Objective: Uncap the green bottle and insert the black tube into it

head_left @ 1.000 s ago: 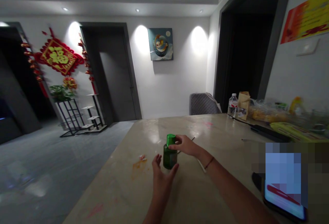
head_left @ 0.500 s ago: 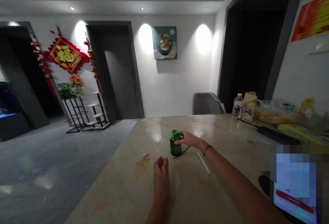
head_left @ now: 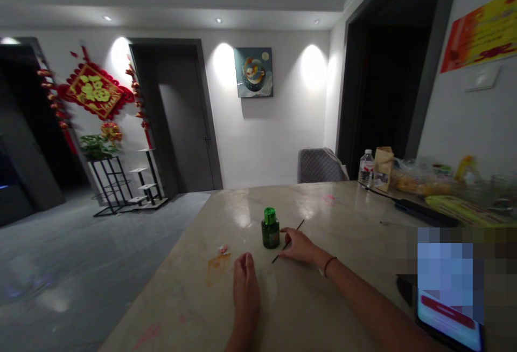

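Observation:
A green glass bottle (head_left: 270,233) with a bright green cap (head_left: 270,215) stands upright on the table. Just right of it, my right hand (head_left: 301,246) is low over the tabletop, its fingers around a thin black stick (head_left: 299,226). Both ends of the stick show past the hand; part of it is hidden behind the fingers. My left hand (head_left: 245,282) rests nearer to me, below and left of the bottle, with curled fingers drawn together and nothing visible in them. A white strip is mostly covered by my right wrist.
Left of the bottle lies a small crumpled scrap (head_left: 223,249) beside an orange stain. A phone (head_left: 448,319) lies at the near right. Farther right are a water bottle (head_left: 366,170), a paper bag (head_left: 383,168), plastic-wrapped food (head_left: 420,179) and a black power strip (head_left: 424,213).
My right hand has let go of the bottle's cap and come down onto the black stick, which now lies at a steeper slant. The left hand's fingers have drawn closer together. The view has shifted slightly.

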The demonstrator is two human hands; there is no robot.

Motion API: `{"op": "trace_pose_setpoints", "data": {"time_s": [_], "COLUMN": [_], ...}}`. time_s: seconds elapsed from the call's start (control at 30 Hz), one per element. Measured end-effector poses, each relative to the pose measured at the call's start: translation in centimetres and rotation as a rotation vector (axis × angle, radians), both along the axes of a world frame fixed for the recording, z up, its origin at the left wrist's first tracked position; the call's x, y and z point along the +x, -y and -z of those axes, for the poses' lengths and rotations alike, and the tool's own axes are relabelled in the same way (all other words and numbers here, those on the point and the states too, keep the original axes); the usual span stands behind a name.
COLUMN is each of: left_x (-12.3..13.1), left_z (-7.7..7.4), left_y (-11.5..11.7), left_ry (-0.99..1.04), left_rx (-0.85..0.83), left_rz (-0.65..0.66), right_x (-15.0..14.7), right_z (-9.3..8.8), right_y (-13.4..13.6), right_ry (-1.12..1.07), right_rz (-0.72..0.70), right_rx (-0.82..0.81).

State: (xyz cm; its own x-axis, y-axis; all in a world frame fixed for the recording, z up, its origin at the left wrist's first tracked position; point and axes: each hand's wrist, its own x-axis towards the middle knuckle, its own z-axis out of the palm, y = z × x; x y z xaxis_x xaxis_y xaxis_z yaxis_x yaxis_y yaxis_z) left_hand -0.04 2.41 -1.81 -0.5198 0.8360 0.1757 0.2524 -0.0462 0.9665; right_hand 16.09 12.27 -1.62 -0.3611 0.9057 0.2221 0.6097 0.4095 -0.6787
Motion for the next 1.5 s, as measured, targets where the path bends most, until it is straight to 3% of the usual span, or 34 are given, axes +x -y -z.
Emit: {"op": "trace_pose_setpoints", "data": {"time_s": [0.13, 0.2, 0.33, 0.47, 0.63, 0.97, 1.2, 1.37, 1.5], "left_x": [0.1, 0.2, 0.3, 0.3, 0.2, 0.4, 0.4, 0.4, 0.4], "left_z": [-0.2, -0.3, -0.4, -0.3, -0.1, -0.2, -0.5, -0.2, 0.1], "left_y": [0.0, 0.1, 0.3, 0.1, -0.2, 0.0, 0.3, 0.3, 0.1], "left_ry": [0.047, 0.062, 0.055, 0.042, 0.044, -0.001, 0.031, 0.052, 0.084], "left_rx": [0.002, 0.002, 0.002, 0.008, -0.012, -0.031, -0.016, 0.011, 0.033], "left_rz": [0.02, 0.017, 0.023, 0.025, 0.025, 0.05, 0.033, 0.032, 0.017], "right_x": [2.9, 4.2, 5.8, 6.1, 5.4, 3.1, 3.6, 0.7, -3.1], "right_z": [-1.4, -1.9, -2.0, -0.9, -0.1, -0.7, -1.3, -1.9, -0.7], "right_y": [1.2, 1.7, 2.7, 3.5, 2.8, 0.5, -1.8, -1.7, -0.6], "right_ry": [0.096, 0.09, 0.119, 0.281, 0.313, 0.332, 0.286, 0.147, -0.029], "right_rz": [-0.176, -0.189, 0.042, 0.227, 0.289, 0.354, 0.422, 0.298, 0.133], "right_rx": [-0.066, -0.078, 0.026, -0.05, -0.064, -0.002, 0.029, 0.092, 0.097]}}
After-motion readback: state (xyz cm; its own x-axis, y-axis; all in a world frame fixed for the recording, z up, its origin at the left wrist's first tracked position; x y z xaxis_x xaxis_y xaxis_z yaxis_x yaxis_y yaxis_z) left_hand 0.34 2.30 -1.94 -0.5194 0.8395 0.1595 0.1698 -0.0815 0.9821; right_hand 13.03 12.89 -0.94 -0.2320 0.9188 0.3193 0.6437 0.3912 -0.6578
